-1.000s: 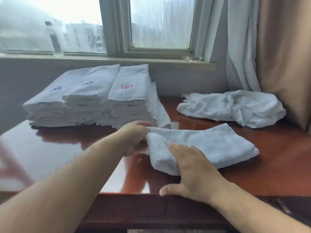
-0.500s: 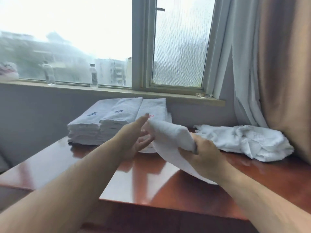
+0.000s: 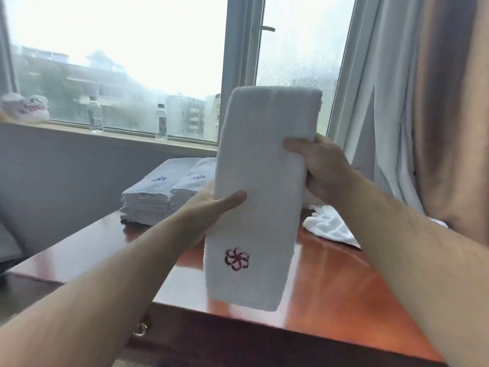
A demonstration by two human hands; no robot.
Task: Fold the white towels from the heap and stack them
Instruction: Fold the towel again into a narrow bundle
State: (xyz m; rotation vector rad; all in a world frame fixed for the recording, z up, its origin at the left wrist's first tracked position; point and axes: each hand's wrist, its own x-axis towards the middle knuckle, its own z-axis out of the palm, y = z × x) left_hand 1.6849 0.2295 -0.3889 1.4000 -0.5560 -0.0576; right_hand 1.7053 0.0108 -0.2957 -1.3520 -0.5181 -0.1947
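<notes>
Towel (image 3: 262,197), folded, upright above table (image 3: 344,287): left hand (image 3: 209,205) and right hand (image 3: 325,170) grip its edges. Folded stacks (image 3: 158,197), heap (image 3: 328,226) behind; bottles (image 3: 95,115) on sill (image 3: 132,136).

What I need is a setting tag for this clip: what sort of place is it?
Likely a hotel room: stacks of folded towels with embroidered logos on a polished wooden table, small water bottles on the window sill, and heavy curtains.

Bare table (image 3: 330,282) between folded stacks (image 3: 161,197) and heap (image 3: 328,223).
</notes>
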